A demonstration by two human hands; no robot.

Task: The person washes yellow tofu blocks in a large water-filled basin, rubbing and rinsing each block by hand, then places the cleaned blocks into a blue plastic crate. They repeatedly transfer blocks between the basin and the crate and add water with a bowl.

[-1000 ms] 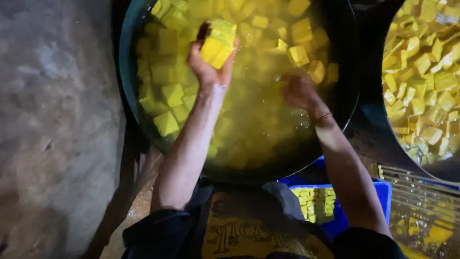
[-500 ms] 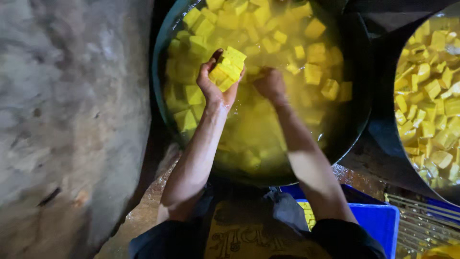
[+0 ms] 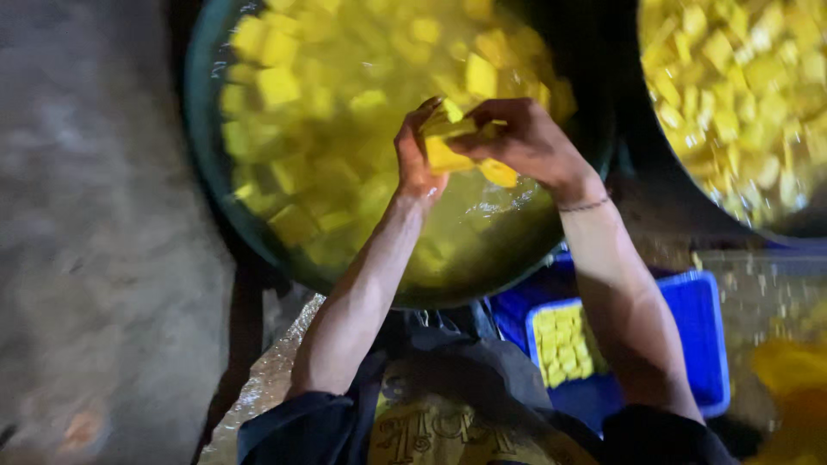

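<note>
Right hand (image 3: 525,142) now on yellow block (image 3: 444,155)

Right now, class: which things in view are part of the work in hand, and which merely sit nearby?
In the work:
left hand
right hand
yellow block, gripped by both hands
big basin of yellow cubes in liquid

Merely nearby:
second basin of cubes
blue crate holding stacked cubes
grey floor
</note>
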